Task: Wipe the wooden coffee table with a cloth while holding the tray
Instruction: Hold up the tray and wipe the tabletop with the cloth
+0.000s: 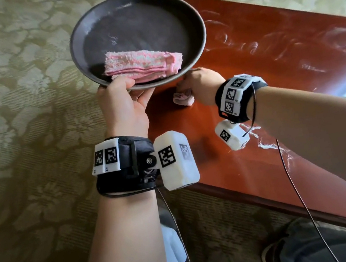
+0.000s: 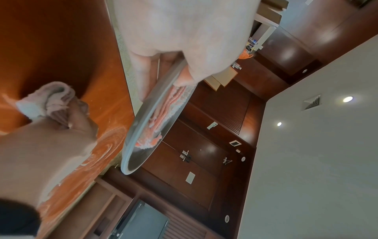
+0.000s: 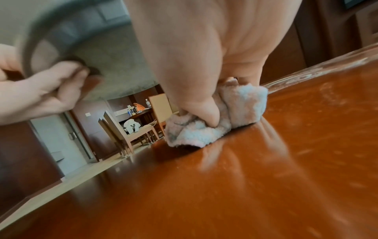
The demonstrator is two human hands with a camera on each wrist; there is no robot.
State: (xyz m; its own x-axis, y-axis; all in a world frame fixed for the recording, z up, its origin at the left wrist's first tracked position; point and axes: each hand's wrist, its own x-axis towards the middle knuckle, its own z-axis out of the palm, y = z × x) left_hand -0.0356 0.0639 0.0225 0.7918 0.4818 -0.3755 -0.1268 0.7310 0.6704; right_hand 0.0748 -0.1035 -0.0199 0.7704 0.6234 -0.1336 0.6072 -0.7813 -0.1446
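Observation:
My left hand (image 1: 123, 98) grips the near rim of a round dark tray (image 1: 102, 23), thumb on top and fingers underneath, and holds it above the table's left end. A folded pink towel (image 1: 144, 64) lies in the tray by my thumb. My right hand (image 1: 202, 85) clutches a bunched pale pink cloth (image 1: 182, 99) and presses it onto the glossy reddish wooden coffee table (image 1: 271, 62) just under the tray's near edge. In the right wrist view the cloth (image 3: 214, 119) sits crumpled under my fingers (image 3: 210, 113), and the tray's underside (image 3: 102, 56) hangs at upper left.
White smear streaks (image 1: 252, 47) cross the table's far and right parts. Patterned beige carpet (image 1: 12, 101) surrounds the table. My knee in jeans and a shoe (image 1: 272, 256) are beside the near table edge. Chairs (image 3: 122, 129) and a desk stand far across the room.

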